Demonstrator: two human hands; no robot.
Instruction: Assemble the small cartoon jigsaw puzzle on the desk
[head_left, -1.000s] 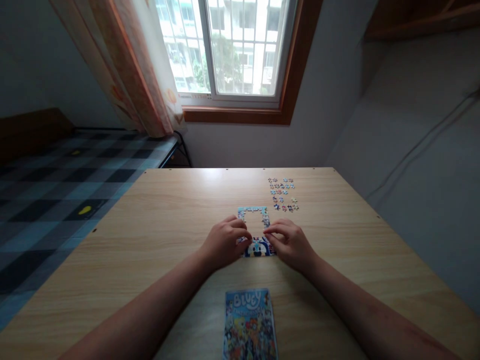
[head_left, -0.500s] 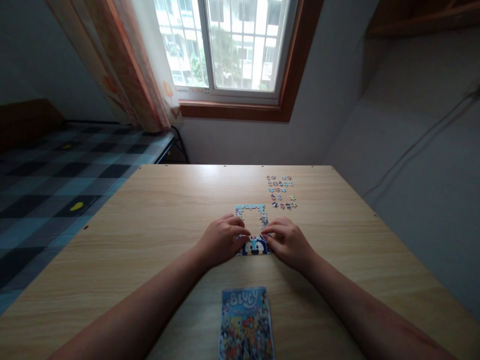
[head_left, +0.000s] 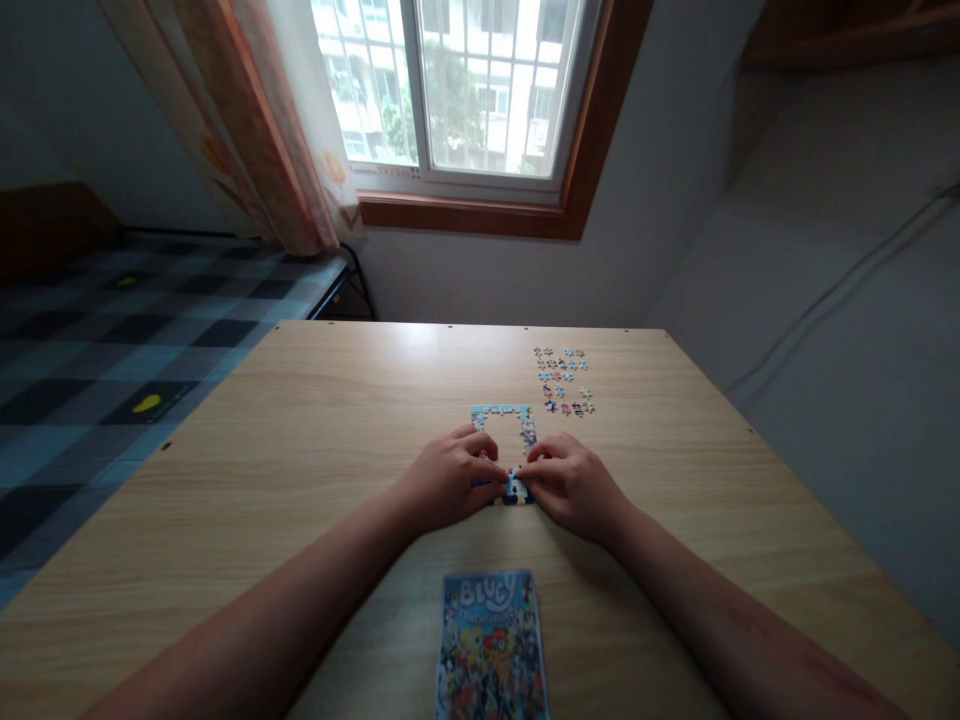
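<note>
A partly assembled jigsaw puzzle (head_left: 529, 430) lies flat on the table, its border joined around a bare middle and a blue cartoon dog's face along its near side. My left hand (head_left: 454, 482) rests at the puzzle's near left, fingers pinched together over the face. From the right, my right hand (head_left: 571, 487) meets it with thumb and fingers closed. Between the two sets of fingertips shows a small bluish puzzle piece (head_left: 514, 476), partly hidden by the fingers. Several loose puzzle pieces (head_left: 556, 376) are spread in rows beyond my right hand.
Nearer me lies a picture card or box marked "Bluey" (head_left: 491, 640). All of this is on a light wooden table (head_left: 337, 430). A bed with a checked cover (head_left: 150, 330) stands at the left, and a window (head_left: 487, 100) with a curtain (head_left: 255, 120) is beyond the table.
Both hands have drawn closer together over the dog's face, which their fingers now cover more. The whole view has shifted slightly; the loose pieces stay where they lay.
</note>
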